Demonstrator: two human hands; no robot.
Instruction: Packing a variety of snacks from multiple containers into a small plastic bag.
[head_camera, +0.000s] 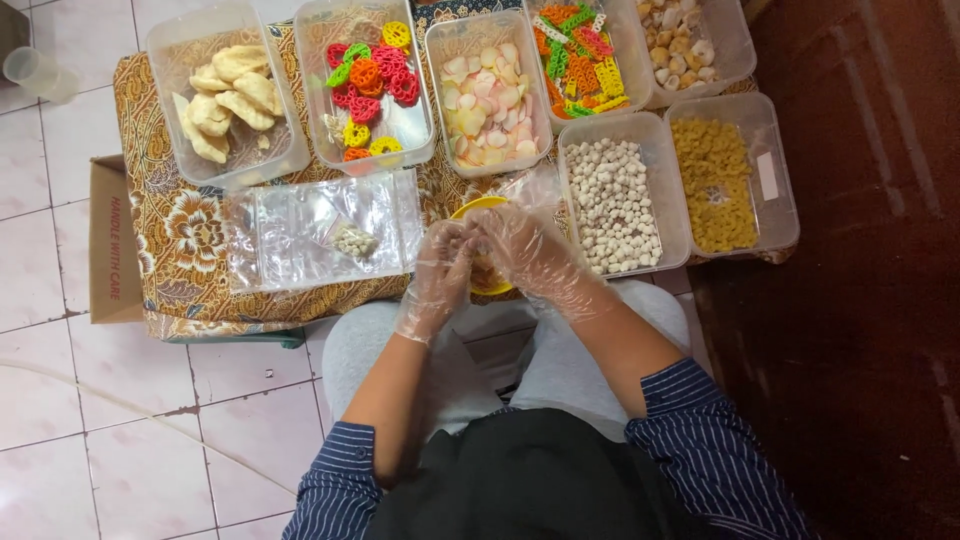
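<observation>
Both gloved hands meet over the yellow bowl (478, 207) at the table edge, left hand (437, 275) and right hand (533, 255) curled close; their contents cannot be told. Working low over it would catch spills

Yellow bowl (478, 207) mostly hidden under gloved left hand (437, 272) and right hand (531, 255) — contents unreadable, fingertips' grasp cannot tell; top containers (690, 40) cut by upper edge; cardboard box (110, 240) half under patterned cloth (180, 240); clear cup (35, 72) clipped at left edge — small pieces in plastic bag (320, 228) too small to identify
</observation>
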